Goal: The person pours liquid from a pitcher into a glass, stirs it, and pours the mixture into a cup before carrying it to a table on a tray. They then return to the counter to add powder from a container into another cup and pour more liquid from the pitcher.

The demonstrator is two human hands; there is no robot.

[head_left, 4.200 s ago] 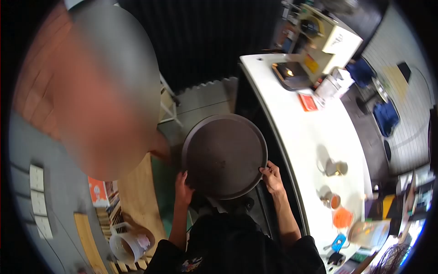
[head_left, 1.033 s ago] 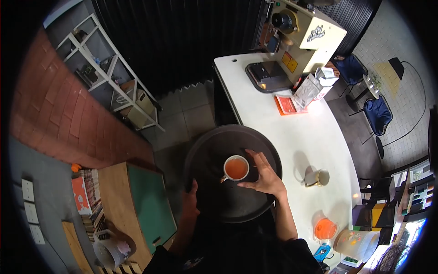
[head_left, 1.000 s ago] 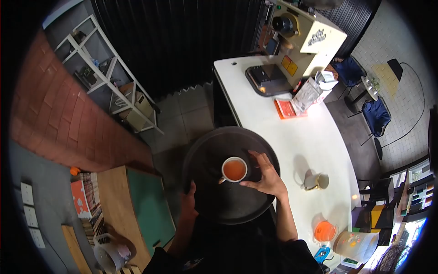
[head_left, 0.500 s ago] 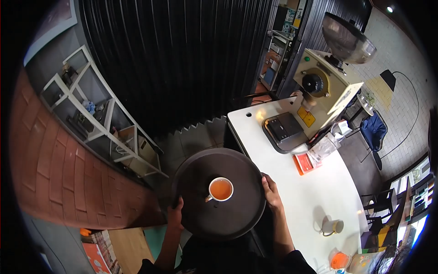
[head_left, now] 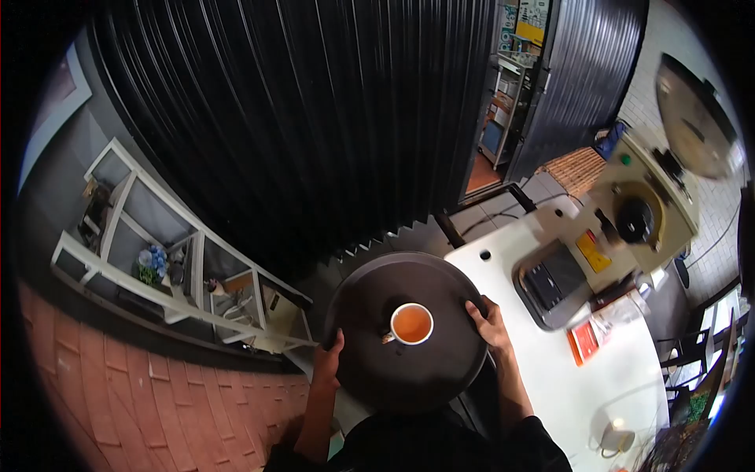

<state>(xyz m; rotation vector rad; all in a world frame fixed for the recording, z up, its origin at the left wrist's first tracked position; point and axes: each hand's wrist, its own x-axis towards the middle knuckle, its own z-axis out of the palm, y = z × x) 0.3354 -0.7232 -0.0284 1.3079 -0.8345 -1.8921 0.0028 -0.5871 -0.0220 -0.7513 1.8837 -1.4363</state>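
Observation:
Between my hands is a round dark brown serving tray [head_left: 409, 370], held roughly level in front of my body. A white cup [head_left: 411, 323] of amber liquid stands upright near its middle, the handle pointing to the lower left. My left hand [head_left: 329, 360] is closed on the tray's left rim, thumb on top. At the right rim my right hand [head_left: 489, 323] grips the same way, its thumb over the edge and the other fingers partly hidden beneath.
Right of the tray stands a white table [head_left: 535, 377] with a coffee grinder [head_left: 637, 212], a black scale [head_left: 553, 277], an orange-red packet [head_left: 583, 342] and a mug [head_left: 617, 436]. A white shelf [head_left: 189, 236] stands left by a brick wall [head_left: 165, 401]. Black corrugated panels [head_left: 299, 118] rise ahead.
My view has turned left, so the table and grinder sit farther right. The tray has shifted slightly right in view, with the cup still on it and both hands holding on.

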